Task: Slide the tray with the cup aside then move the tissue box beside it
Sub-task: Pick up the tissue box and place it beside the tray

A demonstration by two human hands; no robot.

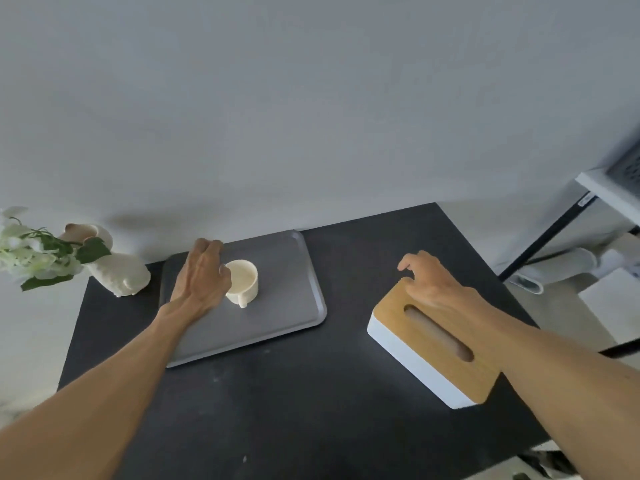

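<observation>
Tissue box (434,344) lies nearest, on the right of the black table (284,403), and my right hand (429,280) rests on its far wooden corner, fingers loosely curled, gripping nothing. Farther left, my left hand (202,277) lies flat and spread on the grey tray (277,317), touching the cream cup (244,280). Beyond, a vase (117,271) stands by the wall.

- Left part of tray (277,327) and side of cup (246,277) hidden under left hand (202,277).
- Far corner of tissue box (429,344) covered by right hand (427,277).
- Flowers (31,252) cut off at left edge, blurred.
- Shelf (609,192) cut off at right edge.
</observation>
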